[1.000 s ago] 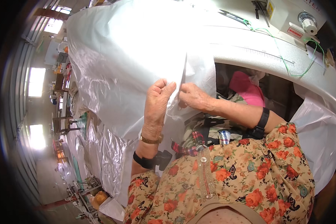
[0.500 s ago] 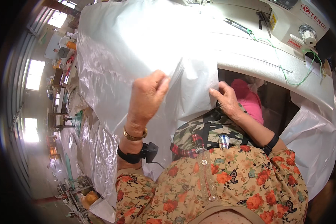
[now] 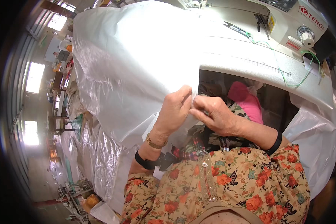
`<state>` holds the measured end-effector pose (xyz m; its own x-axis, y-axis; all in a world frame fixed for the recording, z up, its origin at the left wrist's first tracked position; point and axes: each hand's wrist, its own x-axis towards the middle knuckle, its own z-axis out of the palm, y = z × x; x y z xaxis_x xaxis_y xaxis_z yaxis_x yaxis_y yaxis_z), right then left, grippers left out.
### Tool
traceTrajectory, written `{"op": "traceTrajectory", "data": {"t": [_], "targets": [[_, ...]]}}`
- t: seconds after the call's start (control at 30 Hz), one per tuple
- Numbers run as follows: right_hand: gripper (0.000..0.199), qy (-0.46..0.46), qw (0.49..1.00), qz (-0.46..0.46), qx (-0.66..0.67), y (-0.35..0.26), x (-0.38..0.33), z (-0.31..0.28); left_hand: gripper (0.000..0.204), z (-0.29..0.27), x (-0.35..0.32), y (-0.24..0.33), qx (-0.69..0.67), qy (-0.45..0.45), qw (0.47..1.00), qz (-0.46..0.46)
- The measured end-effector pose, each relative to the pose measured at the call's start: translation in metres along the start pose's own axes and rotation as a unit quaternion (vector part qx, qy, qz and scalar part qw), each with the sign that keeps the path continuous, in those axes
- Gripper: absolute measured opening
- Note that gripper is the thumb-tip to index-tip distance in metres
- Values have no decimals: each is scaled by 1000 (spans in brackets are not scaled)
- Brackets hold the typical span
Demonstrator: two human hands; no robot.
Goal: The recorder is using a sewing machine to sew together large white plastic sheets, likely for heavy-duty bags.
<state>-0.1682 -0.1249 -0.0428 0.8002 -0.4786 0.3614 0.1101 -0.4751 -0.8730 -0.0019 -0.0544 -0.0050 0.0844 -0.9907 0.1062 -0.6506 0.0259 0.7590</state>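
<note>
Head view: the left hand (image 3: 174, 112) and right hand (image 3: 216, 116) both pinch the near edge of the white plastic sheet (image 3: 138, 63), which drapes off the tabletop (image 3: 250, 61). The sheet appears light, limp and slippery; it is best gripped at its edge.

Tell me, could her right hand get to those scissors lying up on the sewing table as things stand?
Probably, but not at once. The right hand is pinching the edge of the clear plastic sheet together with the left hand. The scissors lie uncovered on the white table, with nothing in between.
</note>
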Motion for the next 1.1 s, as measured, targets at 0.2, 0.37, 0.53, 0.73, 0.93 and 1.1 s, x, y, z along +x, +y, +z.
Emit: {"op": "traceTrajectory", "data": {"t": [0.2,0.37,0.53,0.73,0.93,1.1], "targets": [[17,-3,992,-91,-83,-9,1,13,15,3,-3,-11,-141,40,988,-42],[17,-49,975,-193,-98,7,-2,17,17,0,-8,-14,-237,33,961,-141],[25,186,950,135,210,49,22,27,14,-35,-1,5,-94,78,987,-106],[19,-91,989,-34,112,32,137,56,9,-74,30,54,137,21,989,47],[24,-188,974,-123,40,48,146,90,9,-62,34,52,322,-94,934,125],[30,-259,956,-38,-132,79,93,48,9,-22,2,4,309,-50,946,85]]}}
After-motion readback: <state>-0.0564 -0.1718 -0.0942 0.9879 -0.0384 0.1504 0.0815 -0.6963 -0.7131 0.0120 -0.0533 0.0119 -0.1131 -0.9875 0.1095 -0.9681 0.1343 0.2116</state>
